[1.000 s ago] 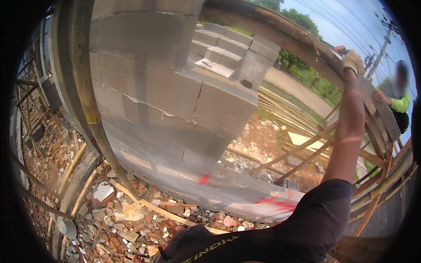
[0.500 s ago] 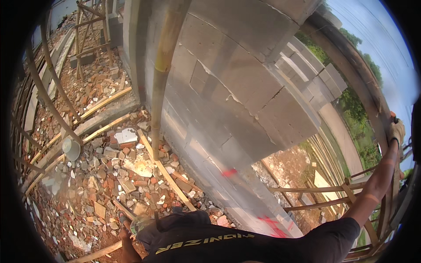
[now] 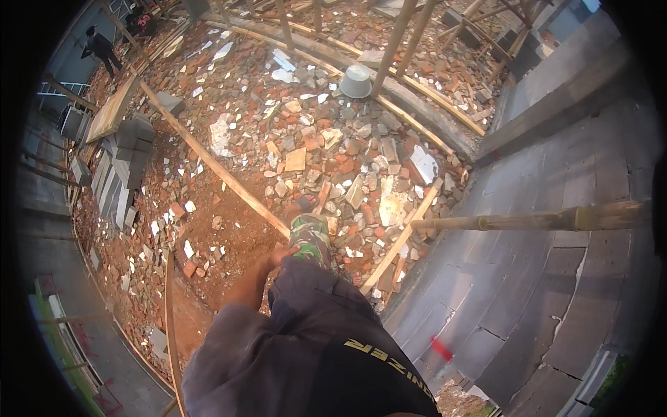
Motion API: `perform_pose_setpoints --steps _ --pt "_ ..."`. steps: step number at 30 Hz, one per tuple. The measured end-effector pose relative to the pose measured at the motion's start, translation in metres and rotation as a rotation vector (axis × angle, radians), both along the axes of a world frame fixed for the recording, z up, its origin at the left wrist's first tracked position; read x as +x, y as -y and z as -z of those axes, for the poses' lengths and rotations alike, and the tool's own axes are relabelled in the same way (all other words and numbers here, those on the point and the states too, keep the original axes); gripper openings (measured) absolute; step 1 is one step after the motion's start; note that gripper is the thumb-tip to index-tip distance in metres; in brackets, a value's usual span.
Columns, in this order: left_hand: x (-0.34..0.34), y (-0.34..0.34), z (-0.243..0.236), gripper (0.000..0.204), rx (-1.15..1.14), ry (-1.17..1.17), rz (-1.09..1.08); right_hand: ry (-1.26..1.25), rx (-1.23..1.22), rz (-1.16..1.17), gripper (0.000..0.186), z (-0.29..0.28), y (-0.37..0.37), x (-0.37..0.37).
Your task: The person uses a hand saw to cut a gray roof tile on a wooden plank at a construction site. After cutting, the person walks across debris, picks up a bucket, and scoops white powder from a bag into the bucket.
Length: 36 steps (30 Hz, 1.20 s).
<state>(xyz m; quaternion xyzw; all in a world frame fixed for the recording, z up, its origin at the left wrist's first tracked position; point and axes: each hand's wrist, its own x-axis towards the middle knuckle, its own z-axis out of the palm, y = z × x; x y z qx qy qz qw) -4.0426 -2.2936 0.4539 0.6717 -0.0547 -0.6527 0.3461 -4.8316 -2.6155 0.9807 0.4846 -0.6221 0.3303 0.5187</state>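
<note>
Left of the camouflage trouser leg [image 3: 310, 236] stand stacked grey blocks [image 3: 130, 146]; your left hand [image 3: 281, 254] touches the leg's left side, though whether its fingers grip or merely rest cannot be told; to its right are a bamboo pole [image 3: 528, 221] and block wall [image 3: 514, 306]. Your right hand is out of view. The step appears to be handling the leg; the next move likely calls for steady footing on rubble [image 3: 337, 142].

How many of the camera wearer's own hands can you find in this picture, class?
1. The left hand is at the camouflage trouser leg, a little left of the picture's centre. The right hand is out of sight.
</note>
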Motion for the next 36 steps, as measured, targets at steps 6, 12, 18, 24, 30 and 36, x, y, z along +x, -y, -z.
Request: perform_pose_setpoints --steps 6,12,18,24,30,36 --pt "-0.006 -0.124 0.022 0.079 0.509 -0.276 0.05 0.874 0.856 -0.469 0.055 0.311 0.013 0.212" --pt "0.062 -0.091 0.049 0.077 0.114 -0.703 -0.721 0.463 2.636 -0.424 0.047 0.531 -0.048 0.449" --pt "0.281 -0.025 -0.029 0.088 0.039 -0.622 -0.734 -0.622 2.563 -0.958 0.025 0.547 -0.01 0.617" --pt "0.49 0.056 -0.097 0.072 -0.211 0.146 -1.0 0.885 2.081 -0.46 0.02 0.458 0.106 0.747" --pt "0.535 0.08 -0.064 0.066 0.13 0.192 -0.886 1.018 1.928 -0.519 0.032 0.426 0.194 0.856" --pt "0.466 0.1 0.008 0.069 0.491 0.047 -0.69 0.579 2.059 -0.364 0.047 0.479 0.31 0.991"
